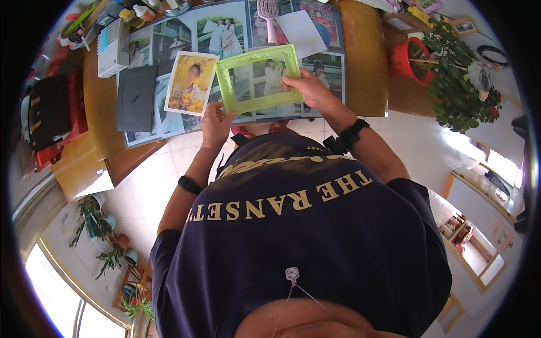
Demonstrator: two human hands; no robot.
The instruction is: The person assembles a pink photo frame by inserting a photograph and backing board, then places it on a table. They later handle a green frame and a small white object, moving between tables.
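A light green photo frame (262, 106) is held up, tilted, over the near part of the table. Through its opening the pictures on the tabletop show. My right hand (309, 89) grips its right side, thumb over the front. At the lower left corner of the frame, my left hand (215, 123) is closed with its fingers curled against the edge. Just left of the frame lies a white-bordered photo print (191, 84) with yellow flowers, close above my left fingers. Farther left is a dark grey flat board (137, 100), perhaps a frame backing, with a small black piece on its middle.
Large photos cover the tabletop (363, 62). A pink hairbrush (269, 22) and a pale sheet of paper (304, 35) lie beyond the frame. At the left stands a white box (114, 49) near small bottles (143, 12). A red pot (410, 62) holds a leafy plant at the right.
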